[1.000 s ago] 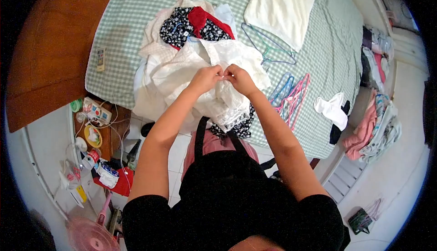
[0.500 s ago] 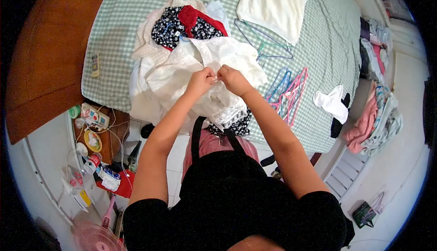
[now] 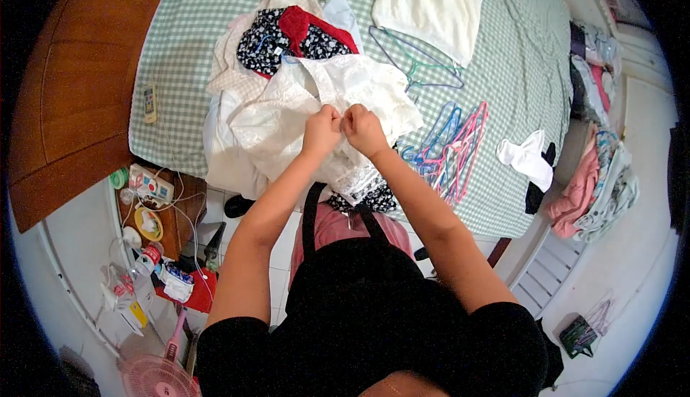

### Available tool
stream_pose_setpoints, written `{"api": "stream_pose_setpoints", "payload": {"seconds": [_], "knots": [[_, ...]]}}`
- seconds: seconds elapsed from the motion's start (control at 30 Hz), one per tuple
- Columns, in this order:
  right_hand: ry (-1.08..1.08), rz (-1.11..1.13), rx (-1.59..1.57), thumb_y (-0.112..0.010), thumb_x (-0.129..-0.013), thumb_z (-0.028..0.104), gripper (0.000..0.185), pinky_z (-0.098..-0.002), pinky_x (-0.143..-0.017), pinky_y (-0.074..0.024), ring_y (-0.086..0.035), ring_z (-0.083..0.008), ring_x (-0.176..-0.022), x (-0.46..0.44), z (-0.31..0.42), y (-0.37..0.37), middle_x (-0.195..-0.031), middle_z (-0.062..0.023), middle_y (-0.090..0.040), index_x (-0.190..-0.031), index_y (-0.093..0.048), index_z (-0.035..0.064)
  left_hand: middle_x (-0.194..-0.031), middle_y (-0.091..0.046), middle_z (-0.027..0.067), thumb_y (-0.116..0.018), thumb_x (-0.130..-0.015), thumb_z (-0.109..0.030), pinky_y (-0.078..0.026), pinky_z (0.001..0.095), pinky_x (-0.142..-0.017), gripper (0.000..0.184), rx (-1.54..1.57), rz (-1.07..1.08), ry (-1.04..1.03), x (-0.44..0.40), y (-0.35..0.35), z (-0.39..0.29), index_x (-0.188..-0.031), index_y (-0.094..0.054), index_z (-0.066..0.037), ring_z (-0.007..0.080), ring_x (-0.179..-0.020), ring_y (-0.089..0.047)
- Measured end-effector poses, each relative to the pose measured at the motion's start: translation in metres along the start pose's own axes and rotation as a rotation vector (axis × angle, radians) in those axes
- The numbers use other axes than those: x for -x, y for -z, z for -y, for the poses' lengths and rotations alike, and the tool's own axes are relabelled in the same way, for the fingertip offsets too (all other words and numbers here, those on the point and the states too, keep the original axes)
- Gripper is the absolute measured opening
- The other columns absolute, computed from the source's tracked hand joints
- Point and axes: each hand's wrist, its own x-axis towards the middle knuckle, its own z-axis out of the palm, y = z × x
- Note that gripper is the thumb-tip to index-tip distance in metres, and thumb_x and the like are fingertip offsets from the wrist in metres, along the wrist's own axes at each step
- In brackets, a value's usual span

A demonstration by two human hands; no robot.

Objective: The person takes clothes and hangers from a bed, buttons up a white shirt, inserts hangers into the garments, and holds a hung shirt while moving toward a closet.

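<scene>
A white lace-trimmed blouse [image 3: 273, 120] is spread at the near edge of the bed, over other clothes. My left hand [image 3: 323, 129] and my right hand [image 3: 364, 129] meet at its front opening, each pinching the fabric with closed fingers. Whatever small fastening may lie between the fingertips is hidden. Behind the blouse lies a black floral garment with red trim [image 3: 295, 37], on top of pale folded clothes. More black floral cloth [image 3: 377, 199] shows under the blouse's lace hem, close to my lap.
Pink and blue hangers [image 3: 460, 149] lie right of the blouse, with a dark blue hanger [image 3: 431, 80] behind. A cream garment [image 3: 431, 8], white socks [image 3: 528, 158] and a remote [image 3: 150, 103] rest on the checked bedspread [image 3: 187, 37]. A fan [image 3: 162, 375] stands lower left.
Both hands have shifted slightly, the right one a little lower, while still pinching the blouse front. The blouse stays in nearly the same place.
</scene>
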Motion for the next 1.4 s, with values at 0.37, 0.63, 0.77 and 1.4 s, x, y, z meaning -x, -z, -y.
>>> {"api": "stream_pose_setpoints", "payload": {"seconds": [0.37, 0.63, 0.77, 1.4], "knots": [[-0.053, 0.056, -0.165, -0.059, -0.080, 0.010, 0.012, -0.0376, -0.065, -0.0479, -0.060, -0.0326, -0.072, -0.004, 0.001, 0.006, -0.080, -0.0162, -0.060, -0.088, -0.061, 0.0024, -0.075, -0.061, 0.0169, -0.054, -0.077, -0.005, -0.048, 0.0408, -0.064, 0.010, -0.014, -0.205, 0.062, -0.001, -0.009, 0.000, -0.086, -0.050, -0.003, 0.0348, -0.071, -0.060], [-0.104, 0.078, -0.263, -0.059, -0.080, 0.006, 0.014, -0.0335, -0.067, -0.0476, -0.060, -0.0279, -0.074, -0.013, 0.009, -0.001, -0.085, -0.0129, -0.059, -0.093, -0.065, 0.0026, -0.082, -0.061, 0.0085, -0.058, -0.080, -0.005, -0.049, 0.0310, -0.065, 0.015, 0.292, -0.267, 0.111, 0.001, -0.006, 0.021, -0.092, -0.050, -0.002, 0.0191, -0.071, -0.061], [-0.027, 0.112, -0.253, -0.058, -0.080, 0.005, 0.013, -0.0320, -0.066, -0.0478, -0.060, -0.0269, -0.073, -0.015, 0.010, -0.003, -0.085, -0.0123, -0.059, -0.091, -0.065, 0.0018, -0.082, -0.059, 0.0057, -0.060, -0.080, -0.005, -0.049, 0.0277, -0.067, 0.016, 0.721, -0.232, 0.206, -0.002, -0.008, 0.034, -0.092, -0.050, -0.001, 0.0139, -0.074, -0.059], [0.208, 0.204, 0.082, -0.057, -0.079, 0.013, 0.009, -0.0406, -0.063, -0.0475, -0.058, -0.0324, -0.072, -0.022, 0.006, 0.005, -0.078, -0.0128, -0.054, -0.079, -0.055, 0.0047, -0.083, -0.066, 0.0113, -0.055, -0.082, -0.006, -0.049, 0.0359, -0.062, 0.026, 0.066, 0.075, 0.139, -0.001, 0.017, 0.020, -0.104, -0.040, -0.007, 0.0284, -0.073, -0.064]]}}
